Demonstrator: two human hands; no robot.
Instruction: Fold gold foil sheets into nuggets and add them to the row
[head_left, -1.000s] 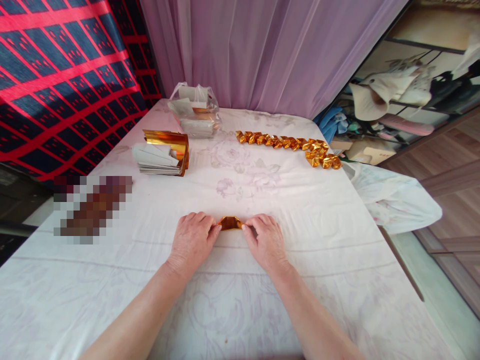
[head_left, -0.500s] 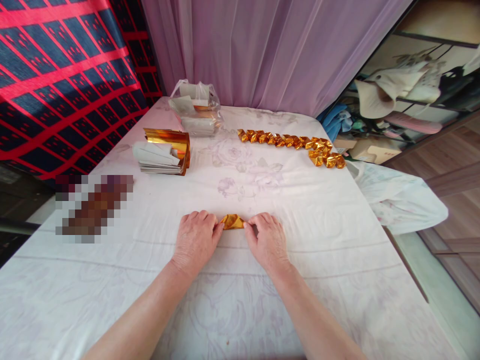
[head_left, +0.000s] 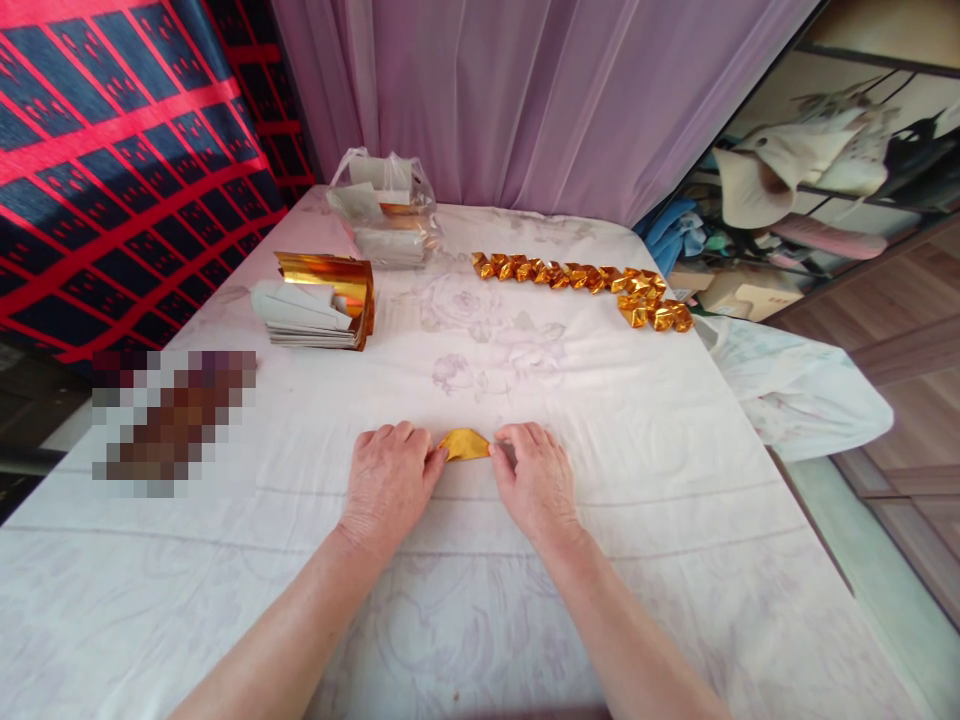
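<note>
A small piece of folded gold foil paper [head_left: 465, 444] lies between my two hands, low over the bed-like surface covered with a pale floral cloth [head_left: 480, 620]. My left hand [head_left: 391, 475] pinches its left end between thumb and fingers. At the other end my right hand [head_left: 534, 478] grips it the same way, fingers curled. Beyond them, a row of folded gold foil pieces [head_left: 566, 275] runs along the back right. A stack of gold foil sheets [head_left: 322, 310], with pale backs showing, sits to the back left, curled upward.
Behind the stack stands a clear plastic bag [head_left: 386, 215] with more sheets inside. A blurred-out patch [head_left: 176, 420] covers something at the left edge. Purple curtains [head_left: 480, 100] hang at the back. Shelves with hats [head_left: 757, 185] and a white bag [head_left: 810, 385] are on the right.
The gold piece between my hands now shows a smoother, plainer face where creased facets showed before. Both hands keep almost the same place, and the view has shifted slightly.
</note>
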